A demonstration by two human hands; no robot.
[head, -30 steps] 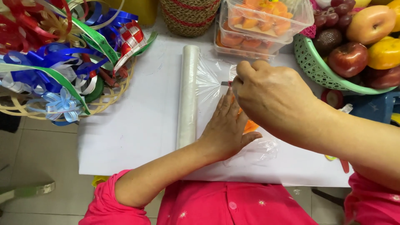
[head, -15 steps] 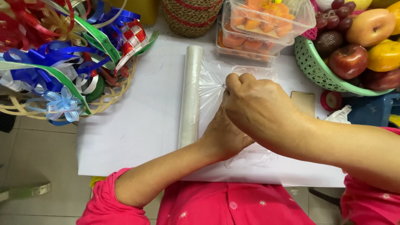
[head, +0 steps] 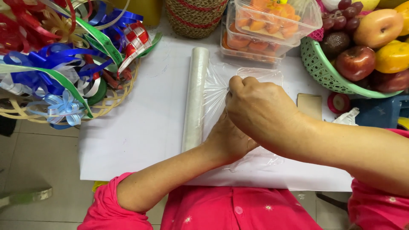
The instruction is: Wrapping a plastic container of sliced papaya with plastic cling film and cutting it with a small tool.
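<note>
- While your right hand [head: 262,108] lies over the left, its grip is pinched together on the clear film [head: 221,85], thumb and fingers puckering it.
- Your left hand [head: 228,138] sits beneath, pressed flat on the film; whether its fingers are curled I cannot tell.
- Just left of both hands, the film roll [head: 196,98] lies upright on the white bench [head: 140,123].
- Beyond: stacked clear fruit tubs [head: 272,25], a green fruit basket [head: 324,70], a ribbon basket [head: 64,64].
</note>
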